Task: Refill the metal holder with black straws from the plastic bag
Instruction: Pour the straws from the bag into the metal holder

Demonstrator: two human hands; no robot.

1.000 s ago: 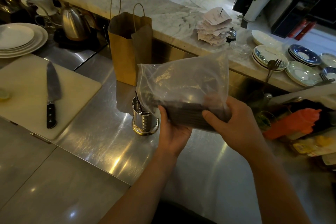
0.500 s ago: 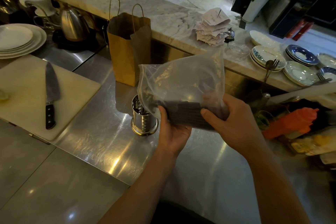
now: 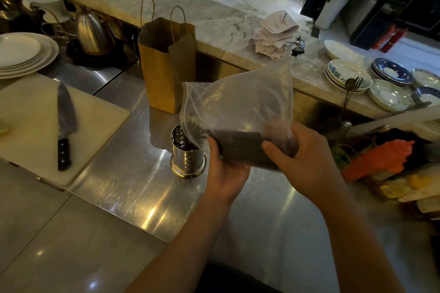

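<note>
A brushed steel table (image 3: 133, 188) gleams under dim light below a marble ledge. Both hands grip a crinkled clear plastic bag (image 3: 238, 107) held above the table: the left hand (image 3: 226, 173) cups its underside, the right hand (image 3: 300, 157) clamps its right end. Ribbed black straws (image 3: 242, 150) lie bunched along the bottom. The perforated round metal holder (image 3: 187, 157) stands just left. Little has shifted since a moment ago.

I see the clear plastic bag (image 3: 238, 107) raised upright, black straws (image 3: 242, 150) lying crosswise along its bottom; the perforated metal holder (image 3: 187, 154) stands at its eight o'clock.
</note>
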